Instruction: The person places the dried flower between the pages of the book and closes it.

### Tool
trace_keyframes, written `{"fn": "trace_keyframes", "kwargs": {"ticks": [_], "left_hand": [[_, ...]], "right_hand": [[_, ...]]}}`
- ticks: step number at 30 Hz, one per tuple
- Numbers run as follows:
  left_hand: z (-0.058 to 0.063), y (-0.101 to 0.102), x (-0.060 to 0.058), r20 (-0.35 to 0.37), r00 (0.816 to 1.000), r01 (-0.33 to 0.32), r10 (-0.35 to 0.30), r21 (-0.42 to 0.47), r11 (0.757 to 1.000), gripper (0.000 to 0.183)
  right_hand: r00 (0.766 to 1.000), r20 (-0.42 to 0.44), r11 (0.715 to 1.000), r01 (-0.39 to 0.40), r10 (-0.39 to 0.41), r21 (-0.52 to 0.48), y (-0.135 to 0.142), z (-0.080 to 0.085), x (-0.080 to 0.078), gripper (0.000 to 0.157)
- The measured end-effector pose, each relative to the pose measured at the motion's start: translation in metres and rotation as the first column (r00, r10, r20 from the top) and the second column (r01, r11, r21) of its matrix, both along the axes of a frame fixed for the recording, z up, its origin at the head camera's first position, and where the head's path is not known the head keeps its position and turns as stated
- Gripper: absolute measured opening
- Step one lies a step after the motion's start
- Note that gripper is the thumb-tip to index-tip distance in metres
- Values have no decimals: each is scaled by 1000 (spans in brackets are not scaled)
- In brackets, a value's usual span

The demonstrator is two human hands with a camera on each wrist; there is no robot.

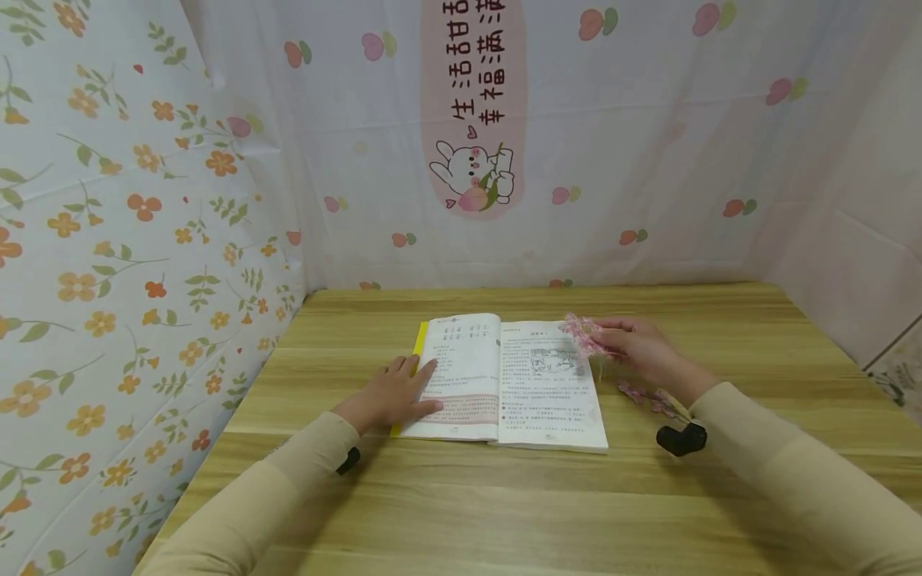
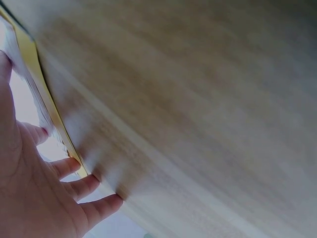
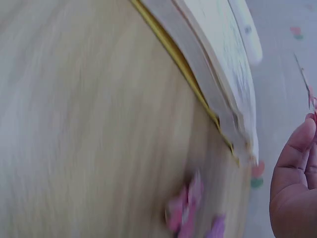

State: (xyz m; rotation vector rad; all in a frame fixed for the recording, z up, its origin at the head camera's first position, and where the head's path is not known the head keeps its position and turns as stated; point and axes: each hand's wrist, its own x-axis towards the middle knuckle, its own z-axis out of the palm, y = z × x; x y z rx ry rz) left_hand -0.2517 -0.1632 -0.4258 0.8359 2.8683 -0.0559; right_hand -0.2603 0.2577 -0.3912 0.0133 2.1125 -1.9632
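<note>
An open book (image 1: 547, 416) with printed pages and a yellow cover lies on the wooden table. My left hand (image 1: 389, 392) rests at its left edge, thumb and index finger on the page. In the left wrist view, the other fingertips (image 2: 101, 210) reach past the yellow cover edge (image 2: 37, 67) to the tabletop. Between thumb and fingers, my right hand (image 1: 651, 352) pinches a sprig of pink flowers (image 1: 585, 334) over the book's upper right corner. Its blossoms overlap the printed picture's right side; the right wrist view catches only part of the sprig.
A second pink flower sprig (image 1: 651, 398) lies on the table (image 1: 461, 512) right of the book, below my right wrist. Black devices (image 1: 680, 439) show at both cuffs. Printed fabric (image 1: 598, 144) hangs behind the table, and a flowered cloth (image 1: 137, 304) along its left side.
</note>
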Motion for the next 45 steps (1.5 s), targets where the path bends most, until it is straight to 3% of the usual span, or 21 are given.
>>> {"fn": "trace_keyframes", "kwargs": {"ticks": [7,23,34,45], "left_hand": [[1,0,0,10,1000,0,-1,11,1000,82],[0,-2,-1,-14,1000,16,-16,-9,1000,83],[3,1,1,10,1000,-12,12,-20,1000,82],[0,0,-1,1,1000,-8,8,-15,1000,82]], "right_hand": [[999,50,1000,-17,18,-23,-33,-7,2,48],[994,103,997,-39,33,59,-88,-19,-2,43],[995,97,996,-36,28,87,-101,-29,-2,42],[995,99,980,-46,28,191,-109,-34,-3,46]]}}
